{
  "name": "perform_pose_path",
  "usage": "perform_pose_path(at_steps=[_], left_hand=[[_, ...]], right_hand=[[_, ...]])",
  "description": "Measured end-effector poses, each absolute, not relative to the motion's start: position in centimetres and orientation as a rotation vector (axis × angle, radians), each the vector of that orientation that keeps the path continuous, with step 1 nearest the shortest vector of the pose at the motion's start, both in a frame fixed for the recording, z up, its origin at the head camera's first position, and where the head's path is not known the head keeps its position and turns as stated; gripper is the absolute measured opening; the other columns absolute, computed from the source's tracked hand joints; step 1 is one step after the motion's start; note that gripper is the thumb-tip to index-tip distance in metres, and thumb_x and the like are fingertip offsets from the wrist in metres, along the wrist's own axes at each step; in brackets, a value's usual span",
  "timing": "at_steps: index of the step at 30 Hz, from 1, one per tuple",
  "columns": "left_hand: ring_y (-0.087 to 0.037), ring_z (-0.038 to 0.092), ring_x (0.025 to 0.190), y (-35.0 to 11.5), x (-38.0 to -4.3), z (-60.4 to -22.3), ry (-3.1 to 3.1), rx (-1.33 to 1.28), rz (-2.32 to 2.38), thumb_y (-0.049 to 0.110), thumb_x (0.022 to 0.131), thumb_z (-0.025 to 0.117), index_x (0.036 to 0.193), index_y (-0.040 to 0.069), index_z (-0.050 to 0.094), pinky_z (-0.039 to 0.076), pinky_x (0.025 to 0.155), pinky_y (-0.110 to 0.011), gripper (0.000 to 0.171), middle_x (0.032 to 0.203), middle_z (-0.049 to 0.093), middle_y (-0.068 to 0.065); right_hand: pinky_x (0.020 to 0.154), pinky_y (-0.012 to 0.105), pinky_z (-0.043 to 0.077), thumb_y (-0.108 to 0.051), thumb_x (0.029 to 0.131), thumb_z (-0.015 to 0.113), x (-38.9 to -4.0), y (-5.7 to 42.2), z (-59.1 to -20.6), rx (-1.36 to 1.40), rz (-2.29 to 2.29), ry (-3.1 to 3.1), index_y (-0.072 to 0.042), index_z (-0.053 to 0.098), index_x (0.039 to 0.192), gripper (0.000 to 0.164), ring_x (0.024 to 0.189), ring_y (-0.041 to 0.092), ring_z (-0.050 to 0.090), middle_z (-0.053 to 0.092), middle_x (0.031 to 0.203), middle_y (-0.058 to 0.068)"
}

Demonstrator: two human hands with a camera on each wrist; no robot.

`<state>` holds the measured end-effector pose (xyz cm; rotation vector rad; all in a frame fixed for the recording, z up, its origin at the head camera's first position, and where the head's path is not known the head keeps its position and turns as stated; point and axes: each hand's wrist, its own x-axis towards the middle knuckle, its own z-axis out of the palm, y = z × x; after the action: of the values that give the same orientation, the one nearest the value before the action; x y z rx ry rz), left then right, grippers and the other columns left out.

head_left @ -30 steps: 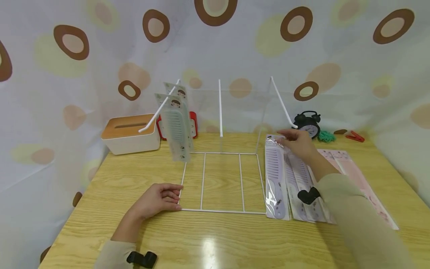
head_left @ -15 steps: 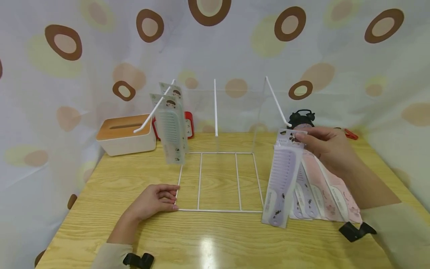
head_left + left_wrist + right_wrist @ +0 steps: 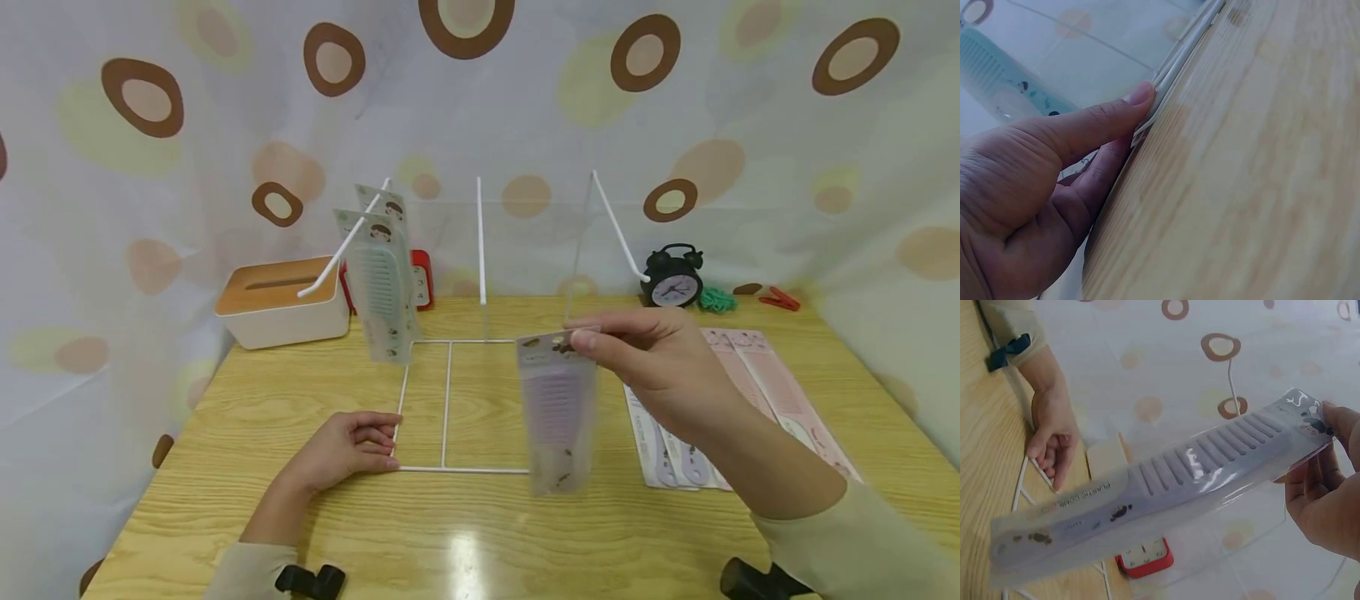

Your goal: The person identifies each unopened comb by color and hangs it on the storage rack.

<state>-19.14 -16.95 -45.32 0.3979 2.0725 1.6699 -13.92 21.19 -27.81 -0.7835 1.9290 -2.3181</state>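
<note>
My right hand (image 3: 660,367) pinches the top of a packaged purple comb (image 3: 557,408) between thumb and fingers. It hangs in the air in front of the right part of a white wire display rack (image 3: 465,471). In the right wrist view the comb (image 3: 1210,456) shows through its clear sleeve. My left hand (image 3: 345,450) grips the rack's front left corner, thumb on the wire (image 3: 1179,59) in the left wrist view. Two packaged green combs (image 3: 378,287) hang one behind the other on the rack's left prong (image 3: 330,275). The middle prong (image 3: 482,242) and right prong (image 3: 621,225) carry nothing.
More packaged purple combs (image 3: 667,458) and pink combs (image 3: 772,375) lie flat at the right, partly behind my right arm. Along the back stand a tissue box (image 3: 288,312), a red-framed object (image 3: 422,279) and a black alarm clock (image 3: 673,279). Green cord (image 3: 716,300) and a red clip (image 3: 780,298) lie beyond.
My right hand has lifted a packaged purple comb from the row at the right and carried it leftward to the rack's front. The left hand stays on the rack's corner.
</note>
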Motion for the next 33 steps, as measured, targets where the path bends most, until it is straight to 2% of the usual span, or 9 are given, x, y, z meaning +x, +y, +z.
perform_pose_path(at_steps=[5, 9, 14, 18, 24, 28, 33], left_hand=[[-0.009, 0.065, 0.092, -17.0, -19.2, -45.3, 2.064, 0.402, 1.675, 0.0, 0.079, 0.082, 0.139, -0.013, 0.049, 0.06, 0.081, -0.023, 0.069, 0.108, 0.064, -0.018], [-0.009, 0.065, 0.093, -17.0, -19.2, -45.4, 2.067, 0.392, 1.672, 0.0, 0.079, 0.082, 0.138, -0.013, 0.05, 0.06, 0.082, -0.023, 0.069, 0.108, 0.063, -0.019], [-0.01, 0.065, 0.093, -16.9, -19.0, -45.6, 2.073, 0.381, 1.664, -0.001, 0.079, 0.082, 0.138, -0.013, 0.05, 0.06, 0.082, -0.023, 0.068, 0.107, 0.065, -0.019], [-0.009, 0.065, 0.093, -17.0, -19.1, -45.6, 2.079, 0.383, 1.663, -0.001, 0.079, 0.082, 0.137, -0.012, 0.051, 0.06, 0.082, -0.023, 0.067, 0.108, 0.065, -0.02], [-0.009, 0.065, 0.093, -16.9, -19.2, -45.6, 2.092, 0.403, 1.655, -0.001, 0.079, 0.082, 0.137, -0.013, 0.051, 0.06, 0.082, -0.023, 0.066, 0.109, 0.064, -0.022], [-0.009, 0.065, 0.093, -17.0, -19.3, -45.6, 2.082, 0.401, 1.656, -0.001, 0.08, 0.081, 0.137, -0.013, 0.051, 0.06, 0.082, -0.023, 0.066, 0.108, 0.065, -0.02], [-0.009, 0.065, 0.093, -17.1, -19.3, -45.8, 2.087, 0.399, 1.655, 0.001, 0.08, 0.082, 0.137, -0.012, 0.051, 0.06, 0.082, -0.024, 0.066, 0.106, 0.066, -0.016]], right_hand=[[0.083, 0.023, 0.058, 0.0, 0.094, 0.066, -13.8, 17.9, -26.1, -0.736, -2.318, 1.965, -0.016, 0.081, 0.098, 0.023, 0.094, 0.011, 0.067, 0.076, 0.101, -0.001], [0.082, 0.024, 0.057, -0.005, 0.094, 0.069, -14.1, 16.1, -25.2, -0.579, -2.282, 2.077, -0.021, 0.081, 0.094, 0.02, 0.093, 0.012, 0.065, 0.074, 0.098, -0.004], [0.087, 0.028, 0.058, -0.012, 0.093, 0.071, -15.2, 14.9, -24.9, -0.466, -2.212, 2.209, -0.013, 0.08, 0.101, 0.012, 0.098, 0.014, 0.067, 0.076, 0.098, -0.005], [0.088, 0.029, 0.058, -0.011, 0.094, 0.07, -15.9, 14.8, -25.1, -0.462, -2.202, 2.222, -0.011, 0.079, 0.104, 0.014, 0.099, 0.015, 0.067, 0.075, 0.099, -0.005], [0.088, 0.029, 0.058, -0.008, 0.095, 0.068, -16.2, 14.7, -25.4, -0.486, -2.236, 2.157, -0.018, 0.08, 0.099, 0.016, 0.098, 0.014, 0.066, 0.074, 0.098, -0.005], [0.088, 0.029, 0.058, -0.009, 0.095, 0.068, -16.4, 14.6, -25.5, -0.478, -2.232, 2.178, -0.012, 0.079, 0.103, 0.014, 0.098, 0.014, 0.066, 0.074, 0.099, -0.004], [0.093, 0.028, 0.058, -0.012, 0.095, 0.069, -17.8, 14.5, -26.0, -0.412, -2.237, 2.187, -0.003, 0.074, 0.112, 0.02, 0.101, 0.013, 0.067, 0.073, 0.103, -0.004]])
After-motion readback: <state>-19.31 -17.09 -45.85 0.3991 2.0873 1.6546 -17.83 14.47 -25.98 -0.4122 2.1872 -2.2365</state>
